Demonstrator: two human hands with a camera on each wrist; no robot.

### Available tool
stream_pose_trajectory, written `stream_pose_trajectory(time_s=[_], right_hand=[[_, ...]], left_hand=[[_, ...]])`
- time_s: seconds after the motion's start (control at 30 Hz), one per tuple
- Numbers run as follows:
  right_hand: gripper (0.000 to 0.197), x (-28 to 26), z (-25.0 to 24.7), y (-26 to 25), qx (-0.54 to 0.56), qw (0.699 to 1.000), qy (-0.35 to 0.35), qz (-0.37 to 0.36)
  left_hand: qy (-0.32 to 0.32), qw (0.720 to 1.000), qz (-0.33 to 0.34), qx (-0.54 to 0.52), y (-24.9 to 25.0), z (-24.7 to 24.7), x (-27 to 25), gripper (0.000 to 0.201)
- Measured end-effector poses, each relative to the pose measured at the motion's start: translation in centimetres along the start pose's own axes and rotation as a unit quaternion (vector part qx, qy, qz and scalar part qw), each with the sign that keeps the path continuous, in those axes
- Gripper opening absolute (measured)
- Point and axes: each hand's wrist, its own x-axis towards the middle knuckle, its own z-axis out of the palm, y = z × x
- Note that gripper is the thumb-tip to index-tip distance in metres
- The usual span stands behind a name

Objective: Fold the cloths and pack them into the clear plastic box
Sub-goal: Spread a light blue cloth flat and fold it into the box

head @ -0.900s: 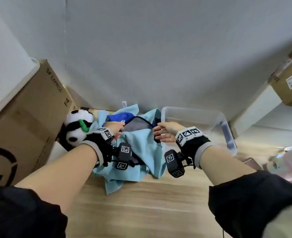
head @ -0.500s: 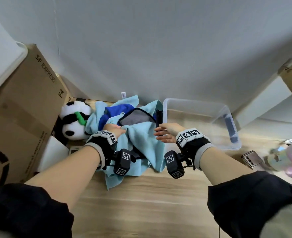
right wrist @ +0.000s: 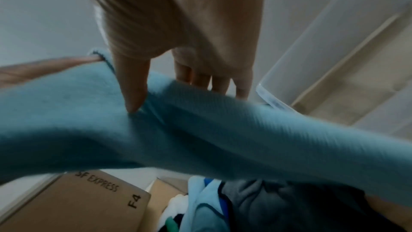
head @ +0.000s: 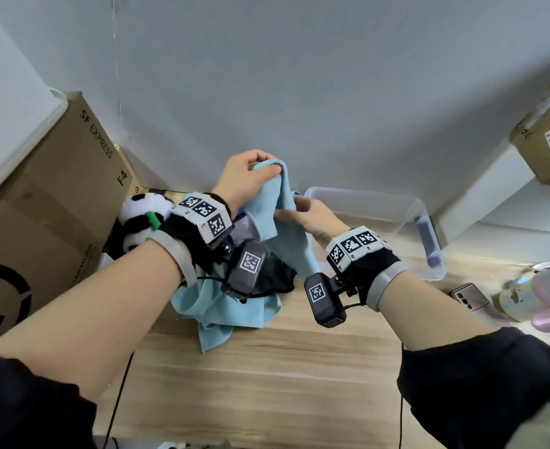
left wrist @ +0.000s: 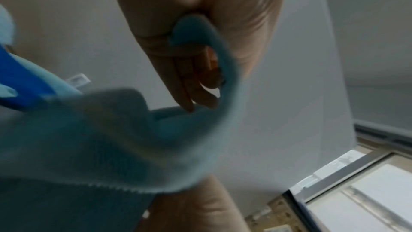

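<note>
A light blue cloth [head: 278,218] hangs lifted above the pile. My left hand [head: 251,176] grips its top corner, raised in front of the wall. My right hand [head: 303,212] pinches the same cloth [right wrist: 200,130] lower down, thumb on one side and fingers behind. In the left wrist view the cloth [left wrist: 116,138] runs out of the left hand's curled fingers [left wrist: 194,84]. More cloths [head: 231,315], light blue, dark blue and grey, lie heaped on the wooden table [head: 267,384]. The clear plastic box [head: 406,228] stands open just right of my hands; I see no cloth in it.
A plush panda [head: 144,218] sits left of the pile against a large cardboard box [head: 50,202]. A phone [head: 469,298] and a pastel bottle [head: 539,293] lie at the right. Another cardboard box [head: 549,140] sits on a shelf at the upper right. A grey wall stands behind.
Both hands have left the pile: the left hand has lifted a light blue cloth up by a corner, and the right hand has taken hold of it lower down.
</note>
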Motion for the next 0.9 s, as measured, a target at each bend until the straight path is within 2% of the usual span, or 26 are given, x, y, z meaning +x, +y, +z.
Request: stream_pose_trajectory(time_s=[0.1,0.23,0.4,0.53,0.63,0.73,0.9], right_hand=[[0.037,-2.6,-1.5,-0.5,0.009,0.999,0.012,-0.043],[0.047,-5.7,-4.7,0.4,-0.038,0.995,0.051,-0.076],[0.036,-10.9,-9.6,2.1,-0.054,0.995,0.060,-0.059],[0.016,-14.8,-12.7,3.0,-0.078,0.995,0.045,-0.043],[0.027,-15.9,-14.7,4.6,-0.114,0.991,0.070,-0.029],[0.021,-16.8,-16.0,6.1,-0.155,0.979,0.132,-0.031],[0.012,-17.6,-17.3,7.4,-0.221,0.965,0.142,0.024]], left_hand=[[-0.020,0.999,0.017,-0.048,2.5,1.0,-1.3,0.013],[-0.022,0.995,0.035,-0.087,4.3,1.9,-2.8,0.014],[-0.063,0.991,0.012,-0.118,4.6,3.9,-4.8,0.019],[-0.068,0.995,0.022,-0.067,3.6,5.7,-5.9,0.017],[-0.064,0.997,0.018,-0.037,2.4,6.4,-6.3,0.013],[-0.054,0.998,0.022,-0.010,0.6,6.7,-6.6,0.012],[-0.075,0.997,0.011,0.033,-1.8,6.3,-7.2,0.017]])
